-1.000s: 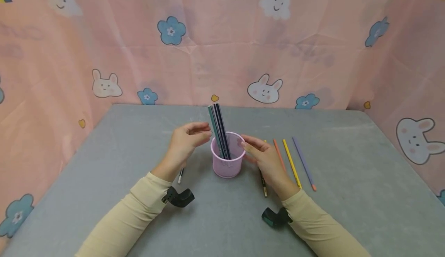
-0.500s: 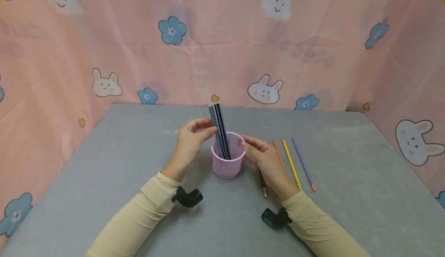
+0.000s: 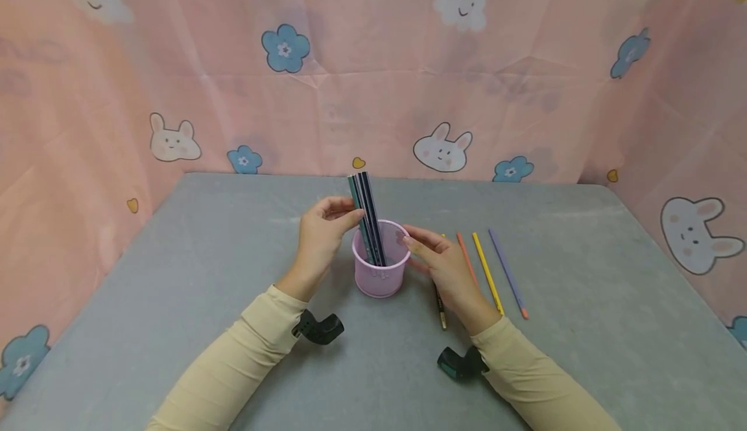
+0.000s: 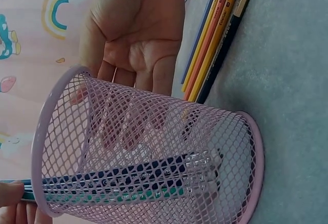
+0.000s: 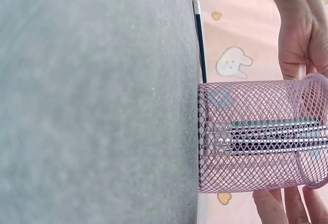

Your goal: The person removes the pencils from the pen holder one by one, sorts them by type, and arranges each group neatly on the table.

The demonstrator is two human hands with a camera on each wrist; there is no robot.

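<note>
On the cup's (image 3: 378,282) left, left hand (image 3: 320,236): thumb and fingertips drawn together on the bundle (image 3: 369,217) of pencils, above the rim; whether every pencil is pinched or only the nearest is hard to tell.
On its right, right hand (image 3: 446,272): loosely curved round the cup's side and holding it, thumb at the rim, fingers along the outer wall.
Bundle: dark navy pencils with green along the left side, standing in the cup and tilted left, tops well above the rim, silver-banded ends down by the base.
Cup: pink mesh with a smooth rim, upright between the hands.
Pencil row, right of the cup: black (image 3: 440,308), yellow (image 4: 214,44), orange (image 3: 467,259), another yellow (image 3: 487,274) and purple (image 3: 508,272), lying side by side, partly behind the right hand.
Lone dark pencil (image 5: 201,44): silver-ended, flat on the table.
Sleeves (image 3: 233,360): beige, a black camera (image 3: 321,329) at each wrist.
Table (image 3: 379,385): grey, faintly mottled.
Room: pink cloth (image 3: 362,107) behind and at the sides, printed with rabbits, blue flowers, hearts, rainbows and clouds.
</note>
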